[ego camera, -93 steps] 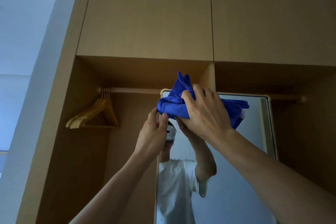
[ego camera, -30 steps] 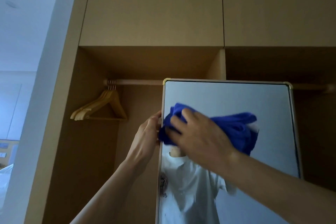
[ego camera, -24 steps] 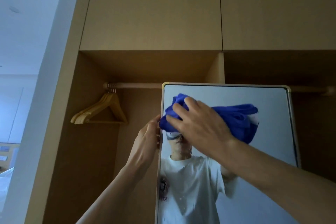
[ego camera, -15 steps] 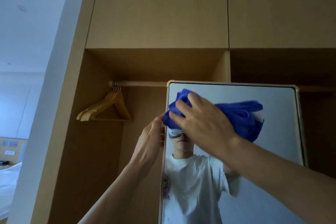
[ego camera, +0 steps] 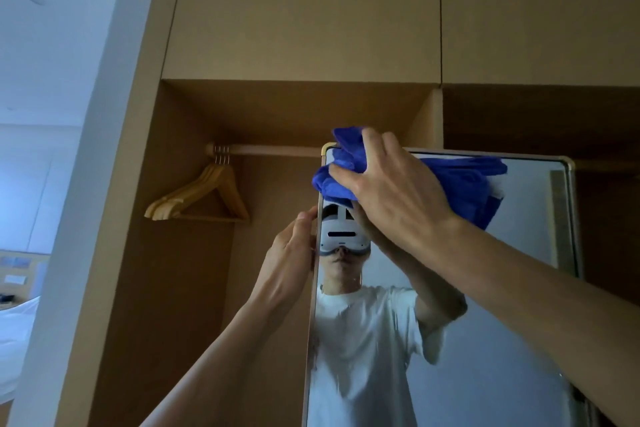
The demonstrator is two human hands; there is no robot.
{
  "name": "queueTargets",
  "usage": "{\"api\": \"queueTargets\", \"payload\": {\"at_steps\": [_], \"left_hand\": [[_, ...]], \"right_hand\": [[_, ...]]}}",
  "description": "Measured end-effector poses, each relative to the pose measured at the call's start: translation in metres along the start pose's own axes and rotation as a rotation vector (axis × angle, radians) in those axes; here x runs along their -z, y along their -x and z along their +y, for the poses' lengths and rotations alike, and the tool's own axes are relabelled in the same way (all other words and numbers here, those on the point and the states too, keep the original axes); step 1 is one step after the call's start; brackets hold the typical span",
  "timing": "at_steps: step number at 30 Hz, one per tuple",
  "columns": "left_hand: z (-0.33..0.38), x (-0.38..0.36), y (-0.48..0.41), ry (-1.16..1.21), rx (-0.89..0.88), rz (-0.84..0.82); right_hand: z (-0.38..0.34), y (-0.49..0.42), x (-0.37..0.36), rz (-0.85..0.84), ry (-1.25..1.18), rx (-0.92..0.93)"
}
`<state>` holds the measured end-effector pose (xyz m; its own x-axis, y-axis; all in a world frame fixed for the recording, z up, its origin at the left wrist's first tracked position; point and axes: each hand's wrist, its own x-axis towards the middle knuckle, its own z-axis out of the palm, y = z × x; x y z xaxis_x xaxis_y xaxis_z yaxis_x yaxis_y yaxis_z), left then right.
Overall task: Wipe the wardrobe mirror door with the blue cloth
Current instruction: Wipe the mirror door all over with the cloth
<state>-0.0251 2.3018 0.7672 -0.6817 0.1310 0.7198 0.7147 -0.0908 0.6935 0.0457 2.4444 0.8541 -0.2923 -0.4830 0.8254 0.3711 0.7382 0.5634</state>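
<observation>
Right hand [ego camera: 391,191] is pressing the bunched, soft cloth [ego camera: 341,166] flat-palmed onto the mirror's [ego camera: 526,305] top left corner, while left hand [ego camera: 292,253] is pinching its left edge, likely steadying fragile glass.

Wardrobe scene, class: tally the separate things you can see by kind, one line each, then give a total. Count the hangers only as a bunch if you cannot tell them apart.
Blue cloth: 1
Mirror door: 1
Hanging rail: 1
Bunch of wooden hangers, number unclear: 1
Hands, left hand and right hand: 2
Total: 6
</observation>
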Motion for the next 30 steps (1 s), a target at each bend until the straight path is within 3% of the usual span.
{"api": "queueTargets", "payload": {"at_steps": [5,17,24,30], "left_hand": [[-0.010,0.001,0.004,0.038,0.003,0.006],[0.012,-0.001,0.006,0.027,0.036,0.006],[0.003,-0.005,0.004,0.021,0.018,0.045],[-0.003,-0.009,0.006,0.063,0.030,0.069]], "right_hand": [[-0.027,0.058,-0.004,-0.026,-0.044,0.213],[0.042,-0.020,0.010,0.032,-0.204,0.122],[0.020,0.003,-0.011,0.037,-0.142,0.081],[-0.026,0.079,-0.010,-0.062,-0.249,0.316]]}}
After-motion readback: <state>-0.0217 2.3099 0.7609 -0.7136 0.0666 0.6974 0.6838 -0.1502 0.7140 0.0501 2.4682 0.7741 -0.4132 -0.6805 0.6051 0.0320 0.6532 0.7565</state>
